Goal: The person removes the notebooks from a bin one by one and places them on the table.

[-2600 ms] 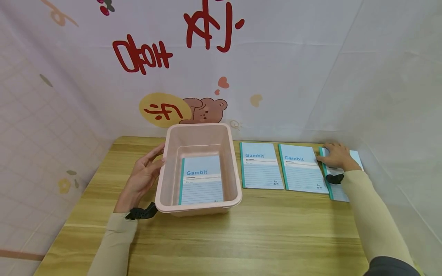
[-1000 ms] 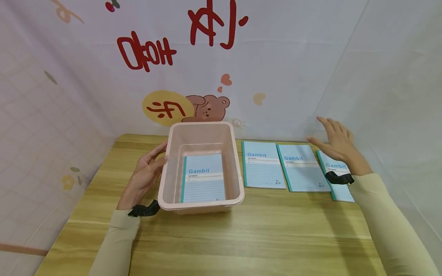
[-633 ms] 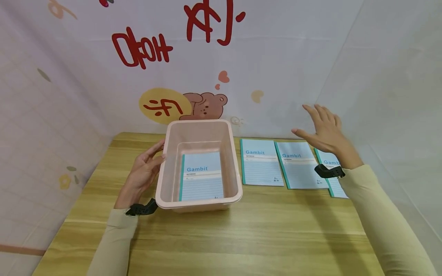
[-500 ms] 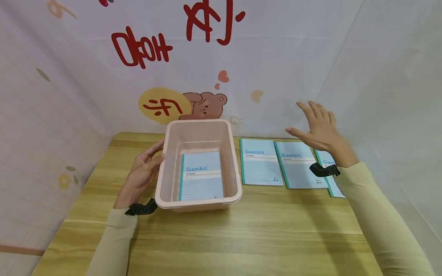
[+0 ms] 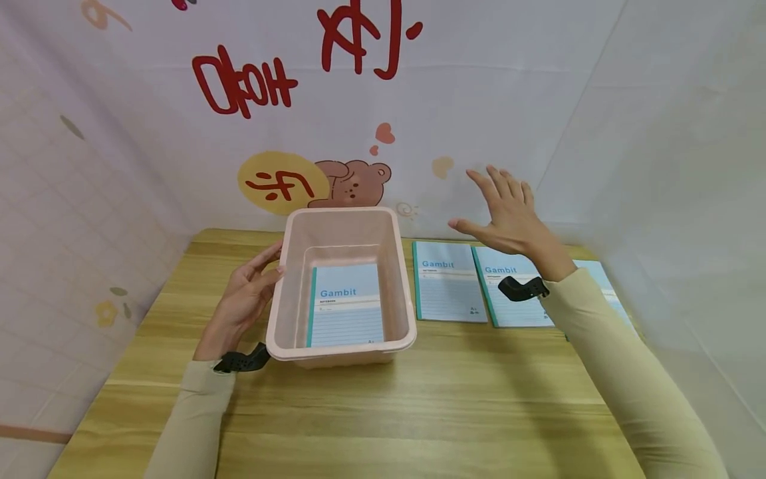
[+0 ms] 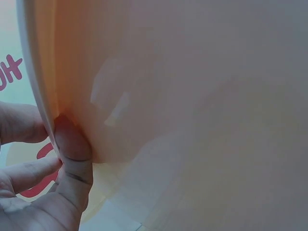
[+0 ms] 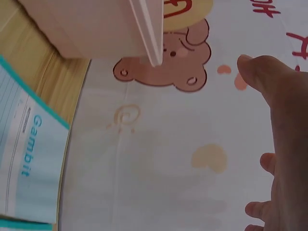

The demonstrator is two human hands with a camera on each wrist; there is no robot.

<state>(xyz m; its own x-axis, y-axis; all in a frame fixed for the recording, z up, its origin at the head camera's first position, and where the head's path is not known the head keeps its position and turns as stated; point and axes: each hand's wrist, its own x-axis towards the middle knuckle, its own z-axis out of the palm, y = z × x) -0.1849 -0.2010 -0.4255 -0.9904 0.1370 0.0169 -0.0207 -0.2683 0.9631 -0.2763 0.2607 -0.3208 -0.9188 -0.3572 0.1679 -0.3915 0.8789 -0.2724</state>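
A pale pink plastic bin (image 5: 341, 352) stands on the table in the head view, with a light blue "Gambit" notebook (image 5: 346, 319) lying flat inside. My left hand (image 5: 242, 303) pinches its left rim; the left wrist view has the thumb and fingers on either side of the bin's edge (image 6: 36, 77). Off to the right, my right hand (image 5: 511, 223) is raised with fingers spread and nothing in them. Below it lie a notebook (image 5: 449, 286) next to the bin and a second notebook (image 5: 509, 293), partly covered by the wrist. The forearm overlaps a third notebook (image 5: 604, 289).
The wooden table (image 5: 419, 412) runs back to a white printed cloth (image 5: 479, 86) with a cartoon bear and red lettering. More cloth hangs along the left and right sides. Each wrist wears a black strap.
My right hand has risen off the rightmost notebook and moved left, fingers spread, over the other notebooks. My left hand stays on the bin's rim.
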